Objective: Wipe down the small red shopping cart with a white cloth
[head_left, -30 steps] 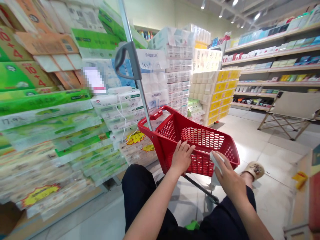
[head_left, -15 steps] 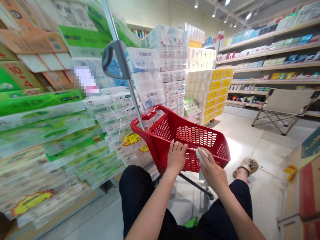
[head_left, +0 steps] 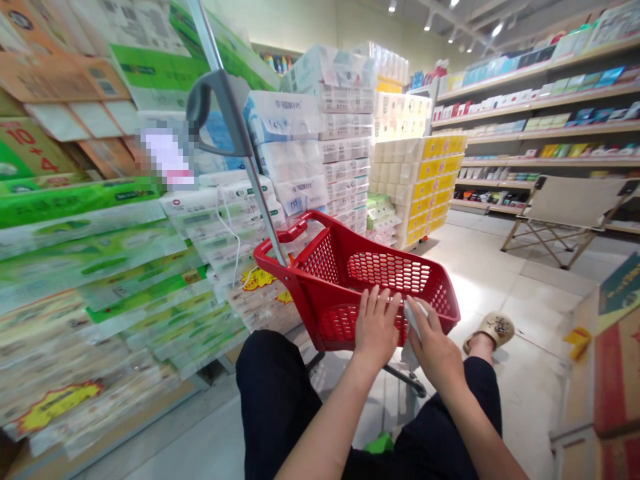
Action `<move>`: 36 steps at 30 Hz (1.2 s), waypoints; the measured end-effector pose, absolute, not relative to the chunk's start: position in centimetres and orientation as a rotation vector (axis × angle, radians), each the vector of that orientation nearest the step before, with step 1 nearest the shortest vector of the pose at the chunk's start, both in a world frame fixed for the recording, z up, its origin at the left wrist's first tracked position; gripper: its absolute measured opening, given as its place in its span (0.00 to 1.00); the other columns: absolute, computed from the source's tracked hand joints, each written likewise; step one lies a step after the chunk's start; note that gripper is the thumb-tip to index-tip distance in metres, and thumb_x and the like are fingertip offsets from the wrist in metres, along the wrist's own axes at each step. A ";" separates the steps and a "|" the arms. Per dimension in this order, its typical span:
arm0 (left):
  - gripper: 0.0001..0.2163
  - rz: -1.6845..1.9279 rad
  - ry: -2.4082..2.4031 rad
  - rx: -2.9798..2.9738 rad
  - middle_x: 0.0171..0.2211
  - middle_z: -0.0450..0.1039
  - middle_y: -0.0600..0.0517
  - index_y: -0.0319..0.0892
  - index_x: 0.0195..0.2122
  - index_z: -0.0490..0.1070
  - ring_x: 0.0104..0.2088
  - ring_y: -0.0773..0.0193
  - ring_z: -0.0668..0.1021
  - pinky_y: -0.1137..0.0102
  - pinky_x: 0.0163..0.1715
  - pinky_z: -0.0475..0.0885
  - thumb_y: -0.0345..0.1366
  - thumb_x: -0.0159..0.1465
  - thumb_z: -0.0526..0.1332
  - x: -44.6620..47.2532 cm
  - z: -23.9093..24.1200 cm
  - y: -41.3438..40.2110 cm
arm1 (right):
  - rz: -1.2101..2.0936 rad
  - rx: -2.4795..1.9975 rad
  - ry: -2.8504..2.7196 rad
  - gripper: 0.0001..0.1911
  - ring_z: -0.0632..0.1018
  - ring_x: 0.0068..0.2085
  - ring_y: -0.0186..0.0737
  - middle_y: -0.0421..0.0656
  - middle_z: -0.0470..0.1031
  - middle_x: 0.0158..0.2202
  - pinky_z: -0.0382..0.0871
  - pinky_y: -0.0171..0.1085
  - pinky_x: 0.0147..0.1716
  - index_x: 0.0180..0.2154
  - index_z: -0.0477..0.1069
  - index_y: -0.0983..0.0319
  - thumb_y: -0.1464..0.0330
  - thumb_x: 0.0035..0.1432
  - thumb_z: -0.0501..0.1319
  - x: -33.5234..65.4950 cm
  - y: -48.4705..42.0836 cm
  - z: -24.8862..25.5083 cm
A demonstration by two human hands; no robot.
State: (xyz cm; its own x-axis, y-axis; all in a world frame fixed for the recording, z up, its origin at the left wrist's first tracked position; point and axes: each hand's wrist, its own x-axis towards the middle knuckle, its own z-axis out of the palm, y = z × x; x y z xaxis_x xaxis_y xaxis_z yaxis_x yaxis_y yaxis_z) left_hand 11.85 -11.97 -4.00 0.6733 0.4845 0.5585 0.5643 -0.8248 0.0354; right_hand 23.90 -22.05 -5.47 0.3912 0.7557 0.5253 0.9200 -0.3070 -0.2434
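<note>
A red plastic shopping basket cart with honeycomb holes stands between my knees, its metal pole and grey handle rising at the left. My left hand lies on the near side of the basket at its rim, fingers spread and holding nothing. Just right of it, my right hand grips a white cloth or wipe against the same rim. Part of the cloth hangs below the fingers. The basket's floor is mostly hidden by its near wall.
Stacked tissue packs rise close on the left. Yellow-and-white packs stand behind the basket. A folding chair is at the right, before stocked shelves. Cardboard boxes line the right edge.
My left hand has slid right along the rim, closer to my right hand, its fingers more spread. My right hand with the cloth has shifted slightly right. The view has turned a little.
</note>
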 end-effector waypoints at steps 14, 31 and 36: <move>0.37 -0.776 -0.719 -2.774 0.69 0.49 0.51 0.46 0.69 0.44 0.69 0.53 0.51 0.52 0.69 0.49 0.33 0.60 0.59 12.4 -4.6 -10.9 | -0.456 -2.397 -1.313 0.30 0.78 0.32 0.37 0.46 0.62 0.64 0.73 0.36 0.25 0.67 0.51 0.50 0.63 0.65 0.49 28.8 -24.8 -5.4; 0.31 -0.798 -0.664 -2.827 0.59 0.61 0.48 0.44 0.64 0.55 0.64 0.54 0.57 0.53 0.69 0.44 0.33 0.59 0.60 17.0 -4.9 -9.0 | -0.417 -2.327 -1.360 0.31 0.79 0.37 0.38 0.40 0.59 0.66 0.74 0.36 0.27 0.68 0.47 0.43 0.63 0.65 0.48 32.0 -22.2 -5.4; 0.31 -0.818 -0.675 -2.845 0.58 0.61 0.48 0.43 0.63 0.55 0.64 0.54 0.57 0.52 0.70 0.43 0.34 0.58 0.62 17.1 -4.9 -9.0 | -0.438 -2.419 -1.245 0.32 0.79 0.34 0.39 0.44 0.62 0.64 0.75 0.39 0.28 0.68 0.48 0.45 0.63 0.64 0.50 33.3 -23.0 -5.5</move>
